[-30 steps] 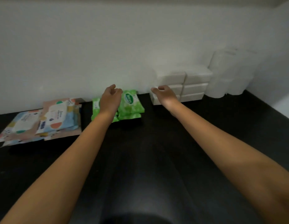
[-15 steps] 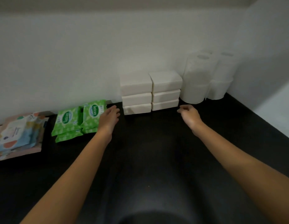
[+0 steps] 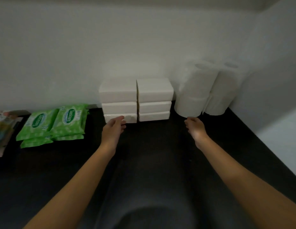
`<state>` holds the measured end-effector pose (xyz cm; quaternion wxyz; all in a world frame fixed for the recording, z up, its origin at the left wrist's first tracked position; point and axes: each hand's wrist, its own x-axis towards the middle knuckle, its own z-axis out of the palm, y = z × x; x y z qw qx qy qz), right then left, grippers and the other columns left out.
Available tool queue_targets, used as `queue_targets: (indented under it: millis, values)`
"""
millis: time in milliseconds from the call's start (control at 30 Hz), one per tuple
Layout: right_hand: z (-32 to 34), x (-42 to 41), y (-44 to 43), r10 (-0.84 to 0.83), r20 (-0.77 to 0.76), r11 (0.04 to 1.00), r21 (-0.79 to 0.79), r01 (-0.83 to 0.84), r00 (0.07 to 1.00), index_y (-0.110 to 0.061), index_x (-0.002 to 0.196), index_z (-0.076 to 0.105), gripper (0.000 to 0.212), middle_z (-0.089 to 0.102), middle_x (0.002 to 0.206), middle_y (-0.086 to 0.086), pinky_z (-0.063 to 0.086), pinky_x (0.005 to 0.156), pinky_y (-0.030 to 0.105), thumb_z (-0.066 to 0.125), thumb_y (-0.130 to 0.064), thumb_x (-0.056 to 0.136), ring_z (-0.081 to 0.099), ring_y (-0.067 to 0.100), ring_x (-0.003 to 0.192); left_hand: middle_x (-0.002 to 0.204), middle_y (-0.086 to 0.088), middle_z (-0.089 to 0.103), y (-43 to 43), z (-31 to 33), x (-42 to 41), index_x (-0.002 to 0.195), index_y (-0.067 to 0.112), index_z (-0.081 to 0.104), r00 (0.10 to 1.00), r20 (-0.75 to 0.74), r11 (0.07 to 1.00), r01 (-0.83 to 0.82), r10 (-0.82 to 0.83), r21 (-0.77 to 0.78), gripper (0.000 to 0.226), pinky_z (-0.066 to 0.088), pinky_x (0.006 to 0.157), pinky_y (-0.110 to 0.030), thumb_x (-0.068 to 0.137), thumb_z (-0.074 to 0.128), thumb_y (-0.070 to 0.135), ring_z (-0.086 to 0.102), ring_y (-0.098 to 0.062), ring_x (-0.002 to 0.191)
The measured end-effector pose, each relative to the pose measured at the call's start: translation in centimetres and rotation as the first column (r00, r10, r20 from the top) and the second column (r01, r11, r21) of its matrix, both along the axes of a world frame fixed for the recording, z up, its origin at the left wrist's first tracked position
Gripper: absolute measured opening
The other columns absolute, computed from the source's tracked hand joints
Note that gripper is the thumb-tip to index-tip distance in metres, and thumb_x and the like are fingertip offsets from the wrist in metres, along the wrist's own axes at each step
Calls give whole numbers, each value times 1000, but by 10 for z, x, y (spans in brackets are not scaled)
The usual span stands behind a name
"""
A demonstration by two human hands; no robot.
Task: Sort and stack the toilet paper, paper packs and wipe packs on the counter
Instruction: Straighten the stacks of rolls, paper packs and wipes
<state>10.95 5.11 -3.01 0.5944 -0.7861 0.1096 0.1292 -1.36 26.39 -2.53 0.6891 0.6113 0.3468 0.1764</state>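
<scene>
The stacked white rectangular paper packs (image 3: pixel 119 94) lie straight ahead: left hand (image 3: pixel 113 128) nearest, perhaps touching; right hand (image 3: pixel 195 128) rightward; both empty, loosely curled.

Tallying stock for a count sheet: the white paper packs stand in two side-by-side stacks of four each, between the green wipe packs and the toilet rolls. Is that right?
Not quite: each stack is three packs high, not four. The head view shows the left stack and the right stack side by side, between the green wipe packs and the toilet rolls.
</scene>
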Motion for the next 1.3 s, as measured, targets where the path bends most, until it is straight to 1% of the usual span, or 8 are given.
queue_targets:
  millis: [433, 500, 600, 667, 733, 833, 967, 1300]
  values:
    - [-13, 97, -131, -187, 8, 982, 17, 187, 982, -18, 141, 38, 44, 47, 138, 10, 41, 96, 36, 36, -19, 97, 50, 26, 118, 154, -3, 28, -148, -7, 120, 147, 14, 24, 946, 7, 938, 321, -323, -131, 53, 22, 118, -36, 98, 36, 32, 30, -20, 140]
    - [-24, 115, -142, -174, 17, 983, 67, 173, 985, -26, 116, 56, 30, 52, 120, 6, 44, 82, 33, 37, -22, 93, 53, 18, 95, 157, -2, 21, -155, -10, 140, 149, 16, 18, 959, 3, 950, 282, -284, -135, 56, 17, 120, -36, 98, 36, 32, 23, -20, 143]
    - [-38, 145, -152, -173, 54, 983, 75, 169, 983, -36, 71, 39, 25, 43, 83, -7, 29, 59, 20, 38, -19, 89, 35, 2, 65, 157, -3, 19, -160, -14, 166, 150, 19, 15, 978, 30, 965, 208, -206, -159, 58, 18, 117, -33, 97, 37, 30, 22, -20, 143]
    - [-35, 151, -149, -142, 80, 989, 60, 138, 987, -30, 78, 48, 24, 44, 78, -9, 34, 60, 20, 38, -9, 86, 41, 4, 68, 157, -2, 18, -161, -17, 179, 150, 21, 14, 983, 45, 972, 183, -179, -146, 59, 20, 117, -34, 96, 38, 31, 23, -20, 143]
    - [-34, 156, -143, -85, 131, 995, 69, 77, 988, -12, 109, 60, 35, 60, 104, 3, 47, 82, 31, 36, -3, 86, 56, 17, 93, 157, -2, 20, -161, -18, 187, 150, 21, 13, 986, 73, 976, 160, -150, -148, 60, 21, 116, -33, 96, 38, 31, 24, -19, 143]
    - [-36, 161, -136, -79, 127, 993, 102, 66, 989, -11, 136, 47, 50, 52, 137, 6, 39, 108, 40, 38, -3, 88, 50, 24, 123, 155, 1, 26, -160, -21, 193, 149, 21, 15, 977, 127, 967, 190, -170, -169, 58, 21, 118, -32, 96, 37, 31, 28, -16, 140]
    - [-40, 166, -133, -112, 127, 988, 124, 96, 986, -17, 138, 47, 58, 55, 135, 5, 40, 108, 38, 40, 4, 84, 52, 22, 123, 132, 12, 42, -161, -19, 193, 145, 27, 30, 966, 117, 965, 242, -230, -97, 46, 25, 113, -30, 98, 32, 27, 37, -4, 119]
    - [-42, 166, -130, -148, 148, 985, 108, 133, 978, -14, 136, 48, 56, 58, 129, 9, 43, 104, 35, 40, 5, 84, 55, 25, 118, 147, 8, 39, -156, -21, 192, 143, 34, 34, 959, 90, 958, 277, -270, -74, 46, 27, 116, -36, 96, 38, 32, 38, -7, 127]
